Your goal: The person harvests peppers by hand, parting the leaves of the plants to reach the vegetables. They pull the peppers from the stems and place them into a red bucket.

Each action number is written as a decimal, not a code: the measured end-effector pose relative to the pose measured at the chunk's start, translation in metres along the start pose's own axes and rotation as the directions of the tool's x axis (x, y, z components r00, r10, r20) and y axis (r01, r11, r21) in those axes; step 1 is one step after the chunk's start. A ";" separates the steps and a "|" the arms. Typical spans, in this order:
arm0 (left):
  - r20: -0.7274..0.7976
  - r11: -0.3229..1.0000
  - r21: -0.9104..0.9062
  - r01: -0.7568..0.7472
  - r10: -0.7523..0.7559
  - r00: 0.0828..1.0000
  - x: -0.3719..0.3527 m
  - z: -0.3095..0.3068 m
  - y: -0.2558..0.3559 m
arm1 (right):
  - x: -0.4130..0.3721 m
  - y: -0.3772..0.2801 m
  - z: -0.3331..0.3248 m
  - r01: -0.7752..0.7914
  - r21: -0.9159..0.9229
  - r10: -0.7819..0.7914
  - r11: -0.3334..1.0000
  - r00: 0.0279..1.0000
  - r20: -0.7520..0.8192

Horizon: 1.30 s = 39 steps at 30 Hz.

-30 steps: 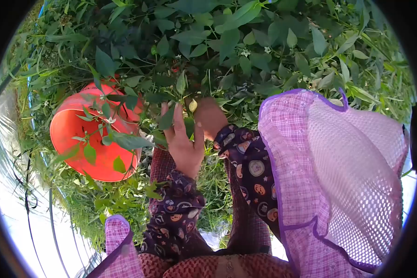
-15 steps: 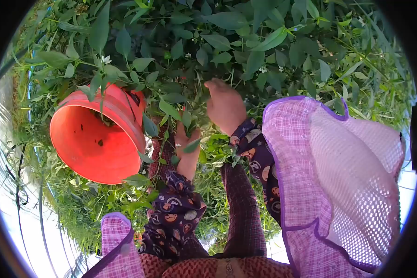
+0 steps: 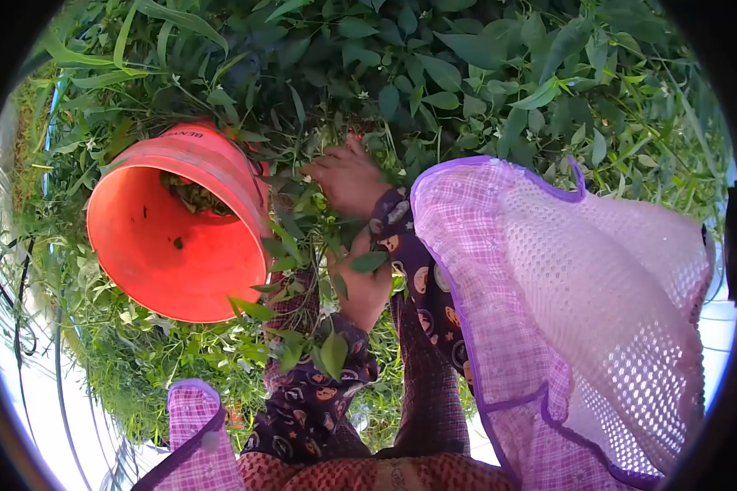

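Note:
My right hand [image 3: 354, 182] reaches into the leafy green plants [image 3: 442, 74], its back toward me and its fingers stretched out and apart among the stems. A small red thing [image 3: 355, 136], partly covered by leaves, shows right at its fingertips. Just below, near the right wrist, is my left hand [image 3: 363, 286]. Leaves overlap the left hand and its fingers are mostly hidden. To the left, an orange-red bucket [image 3: 160, 270] lies tilted with its mouth toward me. Some dark, leafy bits [image 3: 195, 196] are inside it.
A purple checked sun hat flap with white mesh [image 3: 499, 327] hangs into the right side of the view. Another checked piece [image 3: 195, 417] shows at lower left. Dark hoses [image 3: 31, 303] run along the left edge. My legs [image 3: 430, 368] are below the hands.
My right hand has moved left, its fingers now spread toward the stems. My left hand has shifted slightly right and down, close to the right wrist. The hat flap has swung left.

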<state>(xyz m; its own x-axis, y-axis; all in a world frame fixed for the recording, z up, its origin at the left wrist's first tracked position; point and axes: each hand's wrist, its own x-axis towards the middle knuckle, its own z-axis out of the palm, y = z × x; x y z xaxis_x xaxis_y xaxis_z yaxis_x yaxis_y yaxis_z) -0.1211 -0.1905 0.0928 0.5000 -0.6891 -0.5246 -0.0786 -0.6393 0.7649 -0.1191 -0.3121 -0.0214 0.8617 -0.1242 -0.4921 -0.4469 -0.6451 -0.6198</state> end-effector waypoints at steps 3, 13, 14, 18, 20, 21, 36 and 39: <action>-0.250 0.990 -0.114 -0.087 0.056 0.967 -0.006 0.011 -0.006 | -0.010 0.034 0.018 0.116 0.010 -0.116 0.993 0.993 0.010; 0.055 0.656 -0.666 0.354 -0.430 0.901 0.002 0.037 -0.072 | -0.018 -0.031 -0.033 -0.095 0.051 0.095 0.994 0.995 0.007; 0.063 0.657 -0.665 0.355 -0.425 0.903 0.004 0.035 -0.067 | -0.017 -0.033 -0.050 -0.104 0.050 0.104 0.993 0.995 0.002; -0.143 0.975 0.042 0.218 -0.210 0.967 0.006 0.024 -0.037 | -0.003 0.002 -0.091 -0.025 0.197 0.134 0.980 0.814 -0.565; -0.143 0.961 0.236 0.142 -0.110 0.984 0.007 0.020 -0.022 | 0.019 0.046 -0.104 -0.052 0.317 0.285 0.947 0.590 -0.756; -0.138 0.968 0.219 0.118 -0.089 0.986 0.008 0.017 -0.013 | 0.032 0.083 -0.102 -0.191 0.244 0.309 0.951 0.527 -0.791; -0.003 0.905 0.425 -0.020 0.023 1.000 0.019 0.009 0.009 | -0.047 0.151 -0.119 -0.142 0.696 0.529 0.703 0.760 -0.378; 0.000 0.901 0.429 -0.068 0.075 0.997 0.019 0.010 0.005 | -0.077 0.165 -0.135 0.394 0.908 0.414 -0.140 0.856 -0.308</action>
<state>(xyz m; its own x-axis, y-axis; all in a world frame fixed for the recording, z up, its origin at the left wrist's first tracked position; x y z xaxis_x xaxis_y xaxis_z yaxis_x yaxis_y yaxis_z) -0.1209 -0.2105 0.0826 0.4924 -0.7354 -0.4655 -0.4750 -0.6752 0.5643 -0.2264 -0.5108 -0.0032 0.6268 -0.6058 -0.4901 0.1838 0.7262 -0.6625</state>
